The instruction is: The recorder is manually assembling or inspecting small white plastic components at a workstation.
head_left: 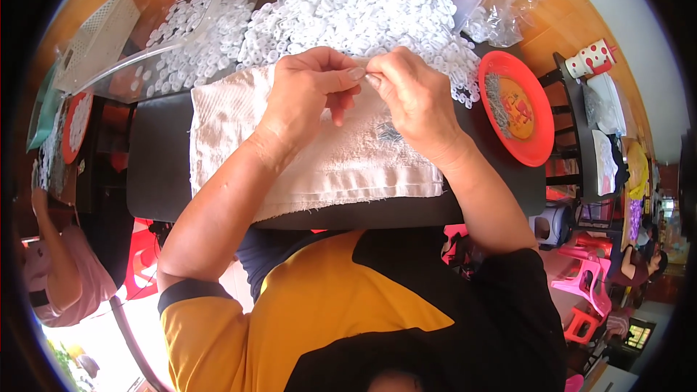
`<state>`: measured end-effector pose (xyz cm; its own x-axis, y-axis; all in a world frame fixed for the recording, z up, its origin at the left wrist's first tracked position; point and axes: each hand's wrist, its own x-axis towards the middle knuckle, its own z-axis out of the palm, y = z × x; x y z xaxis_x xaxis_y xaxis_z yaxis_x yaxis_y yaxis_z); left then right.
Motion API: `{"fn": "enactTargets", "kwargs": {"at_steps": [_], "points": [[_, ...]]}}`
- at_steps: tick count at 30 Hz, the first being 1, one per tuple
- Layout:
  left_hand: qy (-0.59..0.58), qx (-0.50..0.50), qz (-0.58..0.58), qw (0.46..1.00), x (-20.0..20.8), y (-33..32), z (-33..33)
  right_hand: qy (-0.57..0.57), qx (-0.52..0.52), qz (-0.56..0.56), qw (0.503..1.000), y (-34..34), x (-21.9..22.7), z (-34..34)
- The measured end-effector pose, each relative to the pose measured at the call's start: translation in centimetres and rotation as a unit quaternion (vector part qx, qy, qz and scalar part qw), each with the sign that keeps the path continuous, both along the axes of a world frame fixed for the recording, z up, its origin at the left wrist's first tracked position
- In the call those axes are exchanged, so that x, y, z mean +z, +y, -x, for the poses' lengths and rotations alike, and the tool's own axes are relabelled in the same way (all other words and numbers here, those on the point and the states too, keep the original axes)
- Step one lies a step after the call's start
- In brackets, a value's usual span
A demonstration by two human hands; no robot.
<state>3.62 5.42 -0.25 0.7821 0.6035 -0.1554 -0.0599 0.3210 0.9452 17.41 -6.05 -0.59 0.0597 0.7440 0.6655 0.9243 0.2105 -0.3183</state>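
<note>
My left hand [308, 94] and my right hand [415, 98] meet above a folded cream towel [232, 131] on the dark table. Thumb and forefinger of each hand are pinched together, fingertips nearly touching. Whatever lies between them is too small to make out. On the towel beside my right hand rests a little cluster of thin grey metal pieces [389, 132]. Just beyond my hands a large heap of small white ring-shaped plastic pieces [363, 7] spreads across the table's far side.
To the right sits a red plate [539, 138] with grey metal pieces along one side. A crumpled clear plastic bag [512, 14] lies behind it. More white pieces are at the back left, near a white perforated basket [102, 36]. Another person's arm [58, 247] shows at far left.
</note>
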Motion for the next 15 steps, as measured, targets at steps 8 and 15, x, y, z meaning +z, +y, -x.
{"fn": "enactTargets", "kwargs": {"at_steps": [8,15], "points": [[0.006,-0.025,0.012,1.000,-0.1,0.1,0.0,0.040,0.011,0.019,0.999,-0.3,-0.2,-0.1],[0.011,0.026,0.027,0.999,-0.5,-1.0,-0.1,0.224,0.019,0.040,0.973,0.0,-1.1,1.1]]}}
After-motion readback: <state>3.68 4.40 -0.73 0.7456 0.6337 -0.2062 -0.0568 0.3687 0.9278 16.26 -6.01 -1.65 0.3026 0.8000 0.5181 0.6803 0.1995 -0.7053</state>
